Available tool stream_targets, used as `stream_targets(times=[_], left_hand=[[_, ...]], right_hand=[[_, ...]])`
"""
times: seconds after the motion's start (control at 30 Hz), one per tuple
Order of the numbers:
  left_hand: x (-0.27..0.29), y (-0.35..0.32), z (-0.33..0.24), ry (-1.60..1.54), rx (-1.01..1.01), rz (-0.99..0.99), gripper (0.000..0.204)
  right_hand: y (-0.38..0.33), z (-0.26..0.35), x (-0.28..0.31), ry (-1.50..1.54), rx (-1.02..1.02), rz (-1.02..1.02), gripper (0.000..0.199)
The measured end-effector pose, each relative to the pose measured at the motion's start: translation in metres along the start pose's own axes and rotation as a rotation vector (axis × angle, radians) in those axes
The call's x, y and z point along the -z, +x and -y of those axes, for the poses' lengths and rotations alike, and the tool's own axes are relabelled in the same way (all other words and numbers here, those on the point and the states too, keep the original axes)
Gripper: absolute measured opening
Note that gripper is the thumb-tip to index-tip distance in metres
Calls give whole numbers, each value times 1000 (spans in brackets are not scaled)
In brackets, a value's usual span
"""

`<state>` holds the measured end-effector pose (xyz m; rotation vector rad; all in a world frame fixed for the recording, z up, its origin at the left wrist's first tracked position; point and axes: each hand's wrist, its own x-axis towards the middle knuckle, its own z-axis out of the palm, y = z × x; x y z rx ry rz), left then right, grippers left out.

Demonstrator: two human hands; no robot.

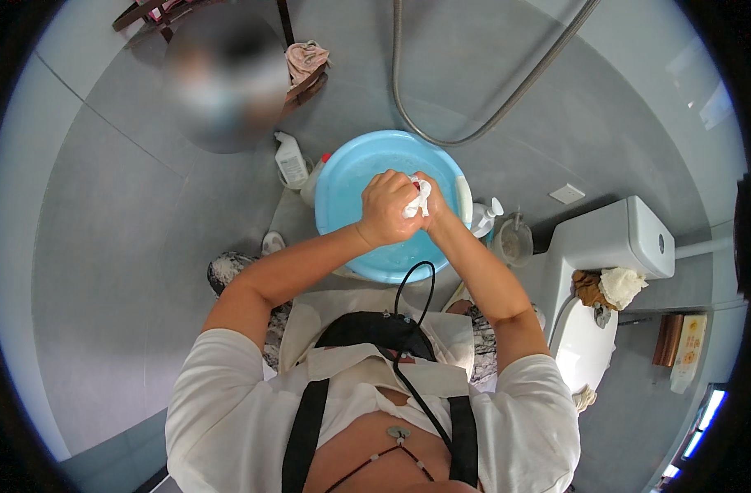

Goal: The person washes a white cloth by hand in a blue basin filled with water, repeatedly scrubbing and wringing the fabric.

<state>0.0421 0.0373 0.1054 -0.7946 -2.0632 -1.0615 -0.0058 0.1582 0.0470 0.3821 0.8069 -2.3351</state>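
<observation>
Over a light blue plastic basin [336, 197], my two hands meet and grip a small wet-looking white cloth [418, 198] with a spot of red on it. The fingers of my left hand [387, 207] are closed round its left side. My right hand [432, 195] is wrapped round the other side, partly hidden behind the cloth and my left hand. Most of the cloth is tucked inside the fists, so its kind cannot be made out. Water lies in the basin below, and a pale strip [464, 200] lies along its right rim.
White bottles [291, 160] stand left of the basin. To its right are a white pump bottle [486, 217], a clear container [513, 241] and a toilet [585, 337] with cloths on it. A grey hose [490, 123] curves behind. A pink cloth [306, 62] hangs at the back left.
</observation>
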Motion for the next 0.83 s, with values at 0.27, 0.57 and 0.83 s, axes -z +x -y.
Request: stream_targets(times=[0.27,0.57,0.83], left_hand=[[-35,-35,78,-692,1172,-92,28],[-13,-4,60,-965,1294,-204,25],[-54,31,38,-978,1377,-104,25]], right_hand=[[-17,4,5,-363,64,-150,49],[-68,44,-1,-500,544,-438,43],[-112,80,-2,-412,697,-449,37]])
